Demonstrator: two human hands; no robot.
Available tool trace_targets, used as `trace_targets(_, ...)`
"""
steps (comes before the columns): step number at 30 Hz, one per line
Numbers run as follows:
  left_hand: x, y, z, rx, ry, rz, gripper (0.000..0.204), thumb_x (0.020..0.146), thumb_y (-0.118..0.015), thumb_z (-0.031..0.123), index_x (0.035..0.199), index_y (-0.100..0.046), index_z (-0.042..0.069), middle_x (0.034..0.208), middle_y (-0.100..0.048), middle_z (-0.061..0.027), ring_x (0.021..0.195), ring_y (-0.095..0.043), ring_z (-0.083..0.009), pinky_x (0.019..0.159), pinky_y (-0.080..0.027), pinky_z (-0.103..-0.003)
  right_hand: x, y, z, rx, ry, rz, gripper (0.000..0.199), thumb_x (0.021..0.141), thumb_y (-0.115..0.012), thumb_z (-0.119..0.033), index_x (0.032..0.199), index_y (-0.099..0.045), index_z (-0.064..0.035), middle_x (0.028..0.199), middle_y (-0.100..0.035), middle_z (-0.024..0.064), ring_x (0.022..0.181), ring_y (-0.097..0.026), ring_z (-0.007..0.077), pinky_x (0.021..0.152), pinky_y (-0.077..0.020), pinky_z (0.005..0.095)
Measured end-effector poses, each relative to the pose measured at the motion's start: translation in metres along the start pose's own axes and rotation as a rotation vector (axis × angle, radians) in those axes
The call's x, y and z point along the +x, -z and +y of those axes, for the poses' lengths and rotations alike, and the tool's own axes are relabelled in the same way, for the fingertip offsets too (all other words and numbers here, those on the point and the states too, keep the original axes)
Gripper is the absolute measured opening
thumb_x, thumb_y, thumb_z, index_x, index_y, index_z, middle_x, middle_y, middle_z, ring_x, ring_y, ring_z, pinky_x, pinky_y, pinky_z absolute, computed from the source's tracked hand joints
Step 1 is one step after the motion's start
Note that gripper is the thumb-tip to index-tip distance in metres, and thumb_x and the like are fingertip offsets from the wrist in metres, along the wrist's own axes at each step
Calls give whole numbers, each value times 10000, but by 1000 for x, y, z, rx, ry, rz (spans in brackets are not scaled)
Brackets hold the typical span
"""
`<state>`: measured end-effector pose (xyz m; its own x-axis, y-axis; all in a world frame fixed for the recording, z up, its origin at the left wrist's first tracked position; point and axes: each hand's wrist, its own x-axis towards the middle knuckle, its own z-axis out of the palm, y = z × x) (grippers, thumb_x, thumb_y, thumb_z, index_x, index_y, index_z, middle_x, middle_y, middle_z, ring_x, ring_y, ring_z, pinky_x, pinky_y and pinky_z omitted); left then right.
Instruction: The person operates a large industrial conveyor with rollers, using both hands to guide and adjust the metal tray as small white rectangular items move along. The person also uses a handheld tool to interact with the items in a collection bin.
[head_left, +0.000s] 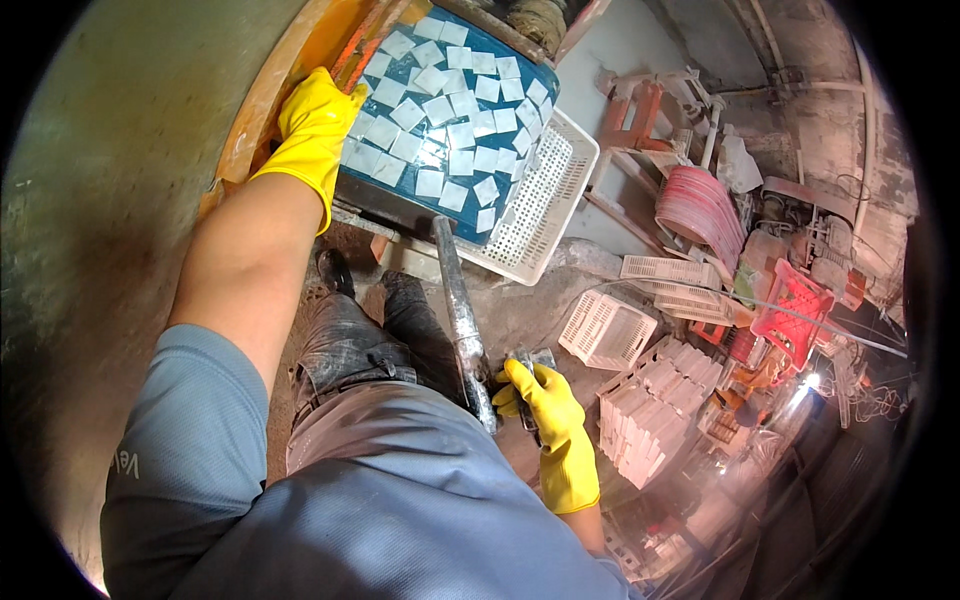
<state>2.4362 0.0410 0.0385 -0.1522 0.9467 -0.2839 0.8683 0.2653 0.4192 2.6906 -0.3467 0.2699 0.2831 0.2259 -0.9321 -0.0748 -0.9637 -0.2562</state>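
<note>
My left hand (318,118), in a yellow rubber glove, grips the edge of an orange metal frame (258,112) beside a wet blue belt (474,212). Many small white square tiles (429,80) lie scattered flat on that belt, near its left fingertips. Lower down, my right hand (545,400), gloved alike, has its fingers closed around a dark grey metal piece (530,362), whose kind I cannot make out. A worn grey metal pipe (458,300) slants between that hand and the belt's near edge.
A white perforated plastic basket (560,190) stands under the belt's right edge. On the floor to the right are a smaller white crate (607,330), stacked pale slabs (660,405), a red crate (792,312) and a pile of curved pink pieces (697,212). A cable crosses there.
</note>
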Motion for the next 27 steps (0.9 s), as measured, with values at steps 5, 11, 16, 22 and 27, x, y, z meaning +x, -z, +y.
trace_targets(5,-1,-4,-3,-4,-8,47,693,876,-784,598,1261,-693,29,1218,-743,-278,1108,-731,-463,927,-585,-547,-1,-3,0,-8,5,2,508,1013,-754,-435,1162,-720,49,914,-785,164,759,-739,233,737,-597,351)
trace_targets(11,4,7,1,-62,23,-76,743,871,-745,660,1310,-694,63,1234,-743,-262,1115,-728,-462,934,-581,-550,-3,-6,-1,4,10,-2,494,1013,-756,-424,1159,-720,47,919,-783,162,777,-741,238,749,-598,353)
trace_targets(16,10,-13,-11,-11,3,54,778,863,-698,729,1307,-709,90,1268,-737,-244,1139,-725,-458,932,-577,-560,-4,-8,-5,-3,6,1,489,1006,-766,-415,1161,-718,46,917,-783,164,784,-743,238,758,-600,352)
trace_targets(22,6,-3,-2,-22,34,26,769,872,-684,741,1291,-715,97,1241,-742,-236,1130,-727,-454,921,-580,-558,-3,-8,-7,-38,0,12,493,1004,-769,-418,1161,-718,47,914,-782,163,782,-742,235,755,-598,350)
trace_targets(27,4,5,1,-25,51,-17,761,878,-685,735,1295,-704,99,1245,-737,-232,1117,-730,-444,906,-586,-549,-10,-12,-19,-58,12,10,497,1002,-770,-423,1158,-718,46,912,-781,159,774,-736,236,750,-594,351)
